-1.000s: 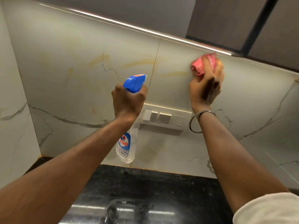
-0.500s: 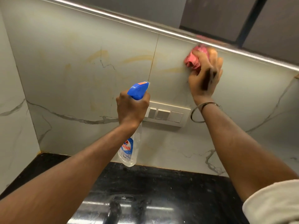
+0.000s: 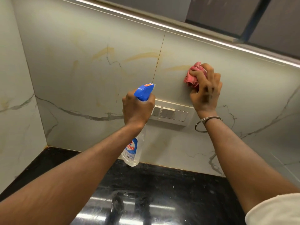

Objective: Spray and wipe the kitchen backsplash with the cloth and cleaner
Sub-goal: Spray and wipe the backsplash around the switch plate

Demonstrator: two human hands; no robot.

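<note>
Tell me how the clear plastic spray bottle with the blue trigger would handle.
Probably light: the clear plastic spray bottle seems nearly empty. Likely top-heavy and tippy when stood, given its bulky blue trigger head.

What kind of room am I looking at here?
Most likely a home kitchen: a marble-look tiled backsplash rises behind a black stone countertop, with a switch panel set into it and dark wall cabinets above.
</note>
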